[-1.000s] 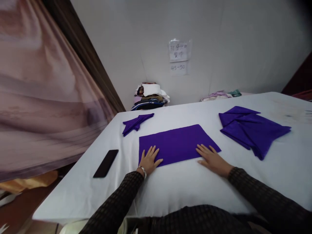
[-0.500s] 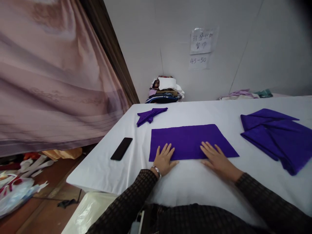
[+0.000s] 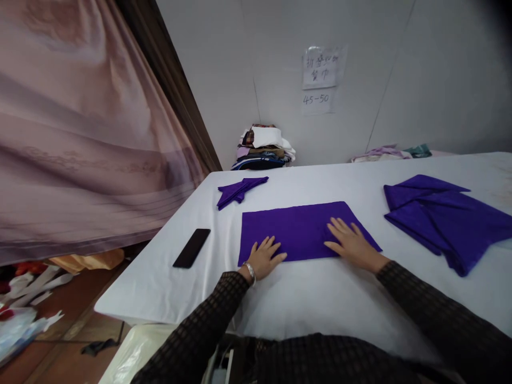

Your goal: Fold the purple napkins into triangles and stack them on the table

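Observation:
A purple cloth napkin [image 3: 298, 226] lies flat as a wide rectangle on the white-covered table [image 3: 224, 298]. My left hand [image 3: 264, 258] rests on its near edge toward the left corner, fingers spread, a silver bracelet at the wrist. On the right part of the napkin lies my right hand [image 3: 354, 245], palm down with the fingers apart. Neither hand grips anything. Behind and to the left sits a smaller folded purple cloth [image 3: 240, 191]. Several loosely heaped layers of purple cloth [image 3: 444, 218] lie on the right side.
A black phone [image 3: 192, 248] lies left of the napkin. Stacked clothes [image 3: 264, 148] and more fabric [image 3: 380, 153] are behind the table's far edge. A pink curtain [image 3: 80, 122] hangs at left. Paper signs [image 3: 320, 74] are on the wall. Plastic bags [image 3: 24, 325] lie on the floor.
My right hand has slid forward, farther onto the napkin. My left hand stays at the near edge. The whole view has shifted slightly, with things appearing a little farther left.

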Demonstrator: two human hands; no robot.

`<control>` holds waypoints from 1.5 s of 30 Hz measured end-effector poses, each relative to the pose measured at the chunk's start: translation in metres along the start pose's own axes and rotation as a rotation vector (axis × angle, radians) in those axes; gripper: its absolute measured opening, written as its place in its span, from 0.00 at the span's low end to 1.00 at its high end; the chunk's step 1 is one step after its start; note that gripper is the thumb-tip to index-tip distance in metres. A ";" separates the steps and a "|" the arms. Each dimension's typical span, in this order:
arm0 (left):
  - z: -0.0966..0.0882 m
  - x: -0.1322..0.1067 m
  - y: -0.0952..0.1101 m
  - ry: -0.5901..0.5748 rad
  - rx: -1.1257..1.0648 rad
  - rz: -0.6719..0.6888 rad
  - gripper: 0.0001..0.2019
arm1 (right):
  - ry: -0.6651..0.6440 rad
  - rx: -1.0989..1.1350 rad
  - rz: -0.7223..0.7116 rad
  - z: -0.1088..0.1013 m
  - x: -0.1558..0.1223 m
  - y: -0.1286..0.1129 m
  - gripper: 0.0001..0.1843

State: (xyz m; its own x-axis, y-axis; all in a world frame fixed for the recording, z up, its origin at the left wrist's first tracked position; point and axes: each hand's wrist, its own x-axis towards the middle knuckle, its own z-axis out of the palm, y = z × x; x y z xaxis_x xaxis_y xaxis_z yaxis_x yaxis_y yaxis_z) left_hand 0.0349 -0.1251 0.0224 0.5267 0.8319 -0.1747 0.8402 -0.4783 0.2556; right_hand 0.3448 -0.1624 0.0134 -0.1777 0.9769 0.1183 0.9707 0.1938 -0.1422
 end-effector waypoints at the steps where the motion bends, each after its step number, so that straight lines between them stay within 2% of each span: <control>1: -0.006 0.008 0.000 0.007 -0.003 -0.018 0.31 | -0.007 0.038 -0.069 -0.002 0.015 -0.018 0.37; 5: -0.024 0.051 -0.009 0.138 0.089 -0.091 0.29 | -0.066 0.144 -0.215 0.007 0.080 -0.081 0.36; 8: -0.023 0.079 -0.026 0.174 0.138 -0.233 0.30 | -0.114 0.174 -0.211 0.022 0.121 -0.110 0.35; 11: -0.015 0.094 -0.046 0.171 0.146 -0.322 0.32 | -0.156 0.182 -0.213 0.036 0.147 -0.113 0.37; 14: -0.006 0.098 -0.059 0.191 0.148 -0.322 0.36 | -0.167 0.150 -0.199 0.043 0.155 -0.079 0.37; 17: -0.001 0.098 -0.062 0.212 0.156 -0.306 0.37 | -0.137 0.079 0.004 0.040 0.147 -0.006 0.35; 20: 0.000 0.099 -0.061 0.216 0.154 -0.304 0.37 | -0.107 -0.011 0.343 0.028 0.129 0.075 0.33; 22: -0.001 0.099 -0.060 0.214 0.146 -0.309 0.37 | -0.083 -0.059 0.534 0.019 0.117 0.106 0.35; 24: -0.003 0.098 -0.059 0.216 0.141 -0.307 0.37 | -0.054 -0.072 0.522 0.014 0.104 0.102 0.36; 26: -0.005 0.097 -0.058 0.212 0.143 -0.302 0.37 | -0.042 -0.039 0.295 0.016 0.090 0.067 0.37; 29: -0.009 0.096 -0.056 0.206 0.153 -0.304 0.37 | -0.110 0.082 -0.091 0.027 0.068 0.001 0.39; 31: -0.010 0.096 -0.055 0.201 0.161 -0.307 0.37 | -0.131 0.127 -0.225 0.032 0.052 -0.021 0.39; 33: -0.010 0.096 -0.054 0.196 0.170 -0.309 0.36 | -0.123 0.120 -0.190 0.031 0.038 -0.012 0.39; 37: -0.008 0.097 -0.055 0.199 0.180 -0.313 0.36 | -0.062 0.012 0.151 0.022 0.012 0.057 0.37; 39: -0.011 0.097 -0.057 0.194 0.173 -0.314 0.36 | -0.037 -0.035 0.231 0.020 0.002 0.084 0.36; 42: -0.020 0.098 -0.054 0.144 0.119 -0.349 0.37 | -0.026 -0.078 0.239 0.023 -0.004 0.097 0.36; 45: -0.027 0.097 -0.029 0.166 0.076 -0.344 0.38 | -0.015 -0.095 0.234 0.028 -0.004 0.094 0.36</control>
State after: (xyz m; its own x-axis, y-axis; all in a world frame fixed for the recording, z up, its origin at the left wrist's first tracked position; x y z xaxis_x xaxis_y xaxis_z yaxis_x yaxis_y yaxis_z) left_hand 0.0581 -0.0227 0.0239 0.1899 0.9786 -0.0798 0.9745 -0.1779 0.1371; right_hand 0.4322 -0.1459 -0.0274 0.0516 0.9956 0.0785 0.9964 -0.0461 -0.0707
